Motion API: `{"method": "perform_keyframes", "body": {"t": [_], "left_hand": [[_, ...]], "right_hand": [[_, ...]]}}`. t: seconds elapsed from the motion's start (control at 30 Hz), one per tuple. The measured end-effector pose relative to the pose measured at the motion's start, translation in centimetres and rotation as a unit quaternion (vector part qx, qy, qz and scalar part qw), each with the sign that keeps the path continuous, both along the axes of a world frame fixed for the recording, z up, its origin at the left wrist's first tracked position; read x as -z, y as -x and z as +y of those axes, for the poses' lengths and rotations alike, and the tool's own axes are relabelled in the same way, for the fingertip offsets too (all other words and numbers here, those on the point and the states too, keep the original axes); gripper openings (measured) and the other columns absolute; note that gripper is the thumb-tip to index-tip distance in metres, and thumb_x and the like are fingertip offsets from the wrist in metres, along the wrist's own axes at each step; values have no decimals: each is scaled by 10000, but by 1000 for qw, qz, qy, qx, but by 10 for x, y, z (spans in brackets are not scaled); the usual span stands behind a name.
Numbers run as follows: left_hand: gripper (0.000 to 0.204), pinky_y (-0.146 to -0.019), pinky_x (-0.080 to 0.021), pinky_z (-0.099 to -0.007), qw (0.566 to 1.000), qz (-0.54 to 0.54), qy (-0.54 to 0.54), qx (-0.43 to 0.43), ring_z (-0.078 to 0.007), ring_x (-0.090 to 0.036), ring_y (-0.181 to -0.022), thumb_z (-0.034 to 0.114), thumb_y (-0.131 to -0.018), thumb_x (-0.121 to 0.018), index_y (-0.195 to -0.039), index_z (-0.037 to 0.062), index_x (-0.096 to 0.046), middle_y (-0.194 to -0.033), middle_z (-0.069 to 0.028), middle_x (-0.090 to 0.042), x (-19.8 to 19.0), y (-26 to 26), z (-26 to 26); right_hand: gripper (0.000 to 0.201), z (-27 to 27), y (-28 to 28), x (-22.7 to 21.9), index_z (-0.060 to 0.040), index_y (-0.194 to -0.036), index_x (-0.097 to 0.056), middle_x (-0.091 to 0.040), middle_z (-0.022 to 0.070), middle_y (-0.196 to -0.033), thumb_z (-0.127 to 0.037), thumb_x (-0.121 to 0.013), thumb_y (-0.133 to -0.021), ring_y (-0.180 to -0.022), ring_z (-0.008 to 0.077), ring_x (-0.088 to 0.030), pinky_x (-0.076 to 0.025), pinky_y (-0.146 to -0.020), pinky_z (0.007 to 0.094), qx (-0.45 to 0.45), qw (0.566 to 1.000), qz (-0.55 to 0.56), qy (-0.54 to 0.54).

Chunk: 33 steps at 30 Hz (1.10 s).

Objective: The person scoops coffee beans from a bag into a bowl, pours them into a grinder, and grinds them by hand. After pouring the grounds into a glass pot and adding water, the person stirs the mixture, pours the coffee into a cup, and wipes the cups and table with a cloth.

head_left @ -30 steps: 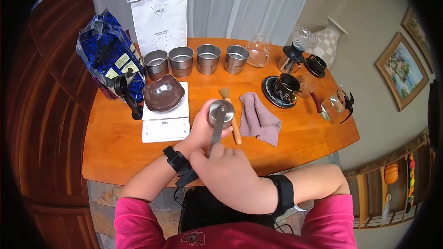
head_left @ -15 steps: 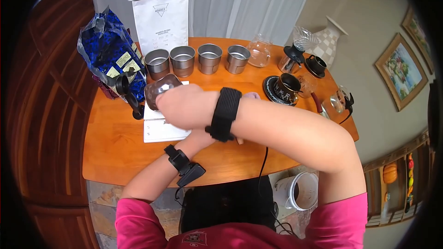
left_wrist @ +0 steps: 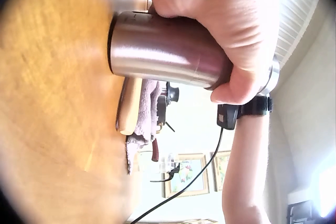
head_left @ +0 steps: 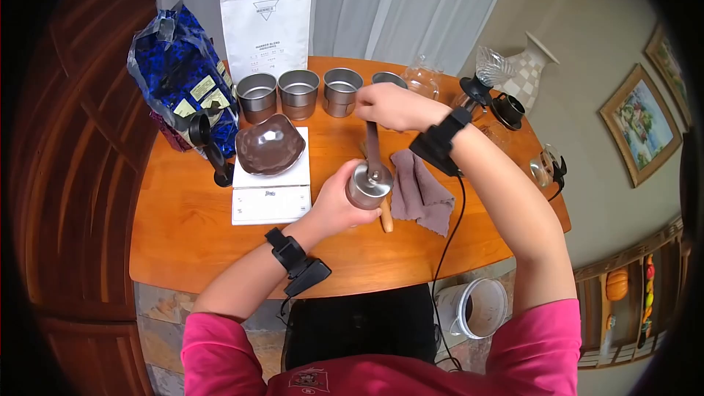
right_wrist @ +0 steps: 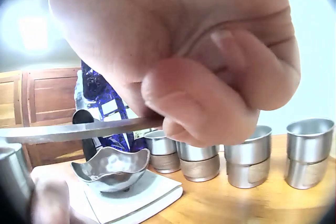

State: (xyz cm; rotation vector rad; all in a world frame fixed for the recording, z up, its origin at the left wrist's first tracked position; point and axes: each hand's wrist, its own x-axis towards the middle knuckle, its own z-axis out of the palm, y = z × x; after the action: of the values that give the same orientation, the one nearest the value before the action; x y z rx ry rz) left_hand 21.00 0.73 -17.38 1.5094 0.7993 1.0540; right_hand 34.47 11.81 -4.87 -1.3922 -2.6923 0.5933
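Note:
A steel hand coffee grinder (head_left: 367,194) is upright near the middle of the table, its base right at the tabletop in the left wrist view. My left hand (head_left: 339,202) grips its body, thumb and fingers wrapped round. On top sits a flat metal crank (head_left: 372,148), pointing away from me. My right hand (head_left: 400,108) holds the crank's far end with curled fingers, hiding the knob. Behind the grinder lie a wooden-handled brush (left_wrist: 129,107) and a mauve cloth (head_left: 425,198). Left of it, a brown wavy bowl (head_left: 270,148) sits on a white scale (head_left: 271,207).
Several steel cups (head_left: 298,95) line the back, beside a white bag (head_left: 265,22) and a blue bag (head_left: 176,73). Glass coffee ware, including a jug (head_left: 543,169), stands on the right. A cable (head_left: 446,249) hangs from my right wrist. A bucket (head_left: 480,308) is below the table.
My right hand has swept from near my body, leftward past the bowl, to the grinder's far side, turning the crank with it. My left hand keeps its grip on the grinder.

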Motion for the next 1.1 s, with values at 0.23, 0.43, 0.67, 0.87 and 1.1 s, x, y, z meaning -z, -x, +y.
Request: {"method": "perform_keyframes", "body": {"t": [0.23,0.43,0.67,0.87,1.1], "left_hand": [[699,-876,-426,-300,1000,-12,-19,15,-150,-529,-1016,109,-613,-770,-1203,35,-402,-1069,-70,-538,5,0,0],[757,-901,-412,-310,999,-5,-33,41,-164,-511,-1057,127,-613,-794,-1238,50,-373,-1111,-72,-514,9,0,2],[735,-825,-471,-314,995,-60,-42,67,-160,-558,-969,76,-621,-791,-1205,74,-344,-1071,-89,-548,24,4,7],[641,-825,-467,-312,996,-21,-65,57,-161,-558,-962,48,-654,-758,-1162,54,-368,-1061,-93,-558,7,6,1],[546,-816,-459,-304,997,-60,-36,25,-152,-561,-937,-23,-661,-698,-1106,44,-390,-1035,-88,-565,9,0,-3]], "right_hand": [[158,-27,-57,-1,-32,-825,-579,-523,28,-807,-190,-589,-834,-723,120,-501,-420,-660,265,-52,974,181,124],[259,-30,-69,4,-52,-852,-631,-505,5,-841,-203,-768,-692,-825,120,-486,-388,-734,252,-127,961,205,133],[208,-18,-61,10,-65,-850,-654,-498,-14,-850,-157,-761,-697,-779,86,-468,-378,-672,227,-144,960,190,146],[210,-17,-57,7,-55,-850,-658,-509,-3,-840,-167,-758,-703,-801,106,-490,-402,-702,236,-161,962,166,144],[251,-24,-57,4,-36,-823,-651,-554,14,-797,-203,-777,-683,-761,117,-522,-424,-686,253,-128,976,147,98]]}}
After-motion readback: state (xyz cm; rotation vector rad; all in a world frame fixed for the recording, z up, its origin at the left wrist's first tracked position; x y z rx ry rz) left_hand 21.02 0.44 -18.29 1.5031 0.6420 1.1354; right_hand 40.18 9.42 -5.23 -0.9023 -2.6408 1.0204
